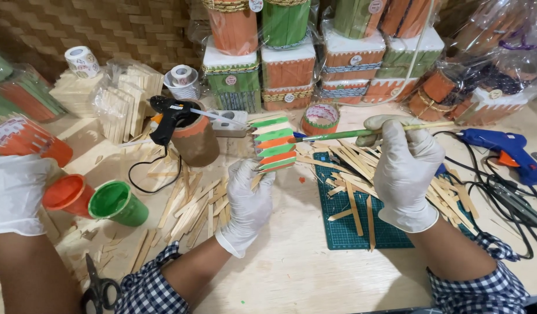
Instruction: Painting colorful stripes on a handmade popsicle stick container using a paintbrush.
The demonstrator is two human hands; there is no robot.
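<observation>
Left hand (249,200), white glove, pinches the lower end of a fan of wooden sticks (274,144) painted green, orange & white, held upright above the table (292,273). Right hand (406,168), also gloved, fingers closed round a green-smeared paintbrush (361,133), tip touching the fan's top. Under the right hand: green cutting mat (350,229) w/ loose bare sticks. Left: orange & green paint cups (94,200), black glue gun (169,119). Right: blue glue gun (504,150).

Pale wooden worktable (292,273), evenly lit, with soft shadows. Woven bamboo-mat wall (105,26) at rear left. Green cutting mat (347,229) lies on the tabletop.
</observation>
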